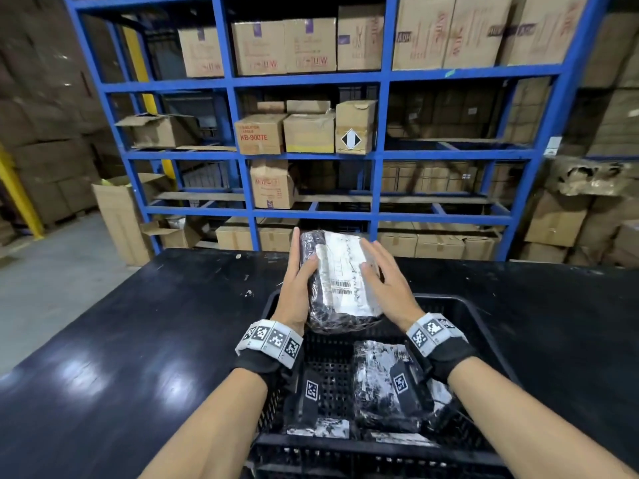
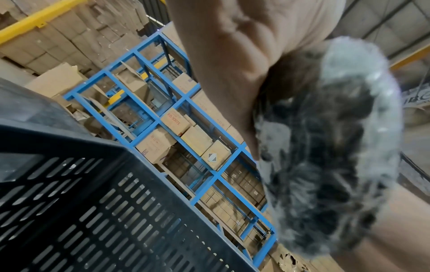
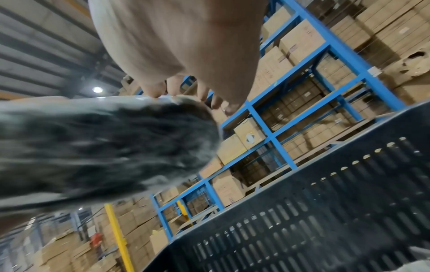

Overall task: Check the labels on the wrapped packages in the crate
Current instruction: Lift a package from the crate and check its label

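A black package wrapped in clear film (image 1: 340, 281) is held up above the far end of the black slotted crate (image 1: 463, 309), its white barcode label (image 1: 342, 286) facing me. My left hand (image 1: 295, 281) grips its left edge, thumb on the front and fingers behind. My right hand (image 1: 383, 278) rests on the label's right side with straight fingers. In the left wrist view the package (image 2: 325, 147) lies against my palm (image 2: 232, 64). In the right wrist view my fingertips (image 3: 153, 92) touch the package (image 3: 104, 147). More wrapped packages (image 1: 380, 385) lie in the crate.
The crate stands on a black table (image 1: 138, 340) near its front edge. Behind the table is a blue steel rack (image 1: 311, 155) stacked with cardboard boxes. More cartons are piled at left and right, and grey floor (image 1: 52, 271) shows at left.
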